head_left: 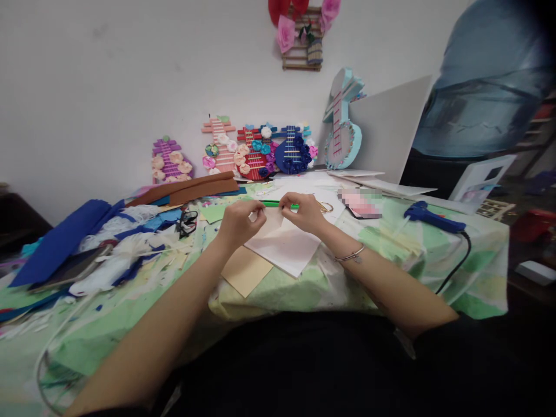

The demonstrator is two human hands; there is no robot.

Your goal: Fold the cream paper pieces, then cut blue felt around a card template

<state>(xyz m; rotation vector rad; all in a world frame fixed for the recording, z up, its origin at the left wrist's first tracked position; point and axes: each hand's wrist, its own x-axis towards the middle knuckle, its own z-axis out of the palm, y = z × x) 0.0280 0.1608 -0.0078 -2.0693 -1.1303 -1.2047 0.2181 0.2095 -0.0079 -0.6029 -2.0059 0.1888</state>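
The left hand and right hand were each pinched shut on a pale paper piece, just over the far edge of the white sheet. A green stick lay just beyond that sheet. I judged that an even pull from both sides, worked slowly, would suit it best.

Your paper: white;
Card: tan;
Pen: green;
Glue gun: blue;
Your desk cloth: pale green, yellow patches

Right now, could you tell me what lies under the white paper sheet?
A tan sheet pokes out beneath the white paper, on the green tablecloth; its covered part is hidden.
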